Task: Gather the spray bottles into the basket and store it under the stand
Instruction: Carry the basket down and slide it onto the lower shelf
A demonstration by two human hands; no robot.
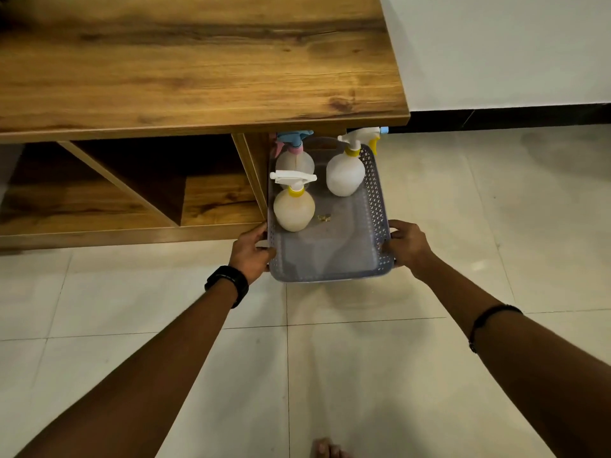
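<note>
A grey perforated plastic basket [377,206] rests on the tiled floor, its far end under the right end of the wooden stand [198,71]. Three spray bottles stand upright inside it: a near-left one with a white trigger and yellow collar [293,208], a far-right one with a white and yellow trigger [345,173], and a far-left one with a blue and pink trigger [295,158], partly hidden by the stand's top. My left hand [251,251] grips the basket's near-left corner. My right hand [408,246] grips its near-right corner.
The stand's open shelf compartments [132,183] with slanted dividers lie left of the basket. A wooden side panel [254,173] touches the basket's left wall. A white wall with a black skirting [496,115] runs at the right. A bare foot [327,449] shows at the bottom edge.
</note>
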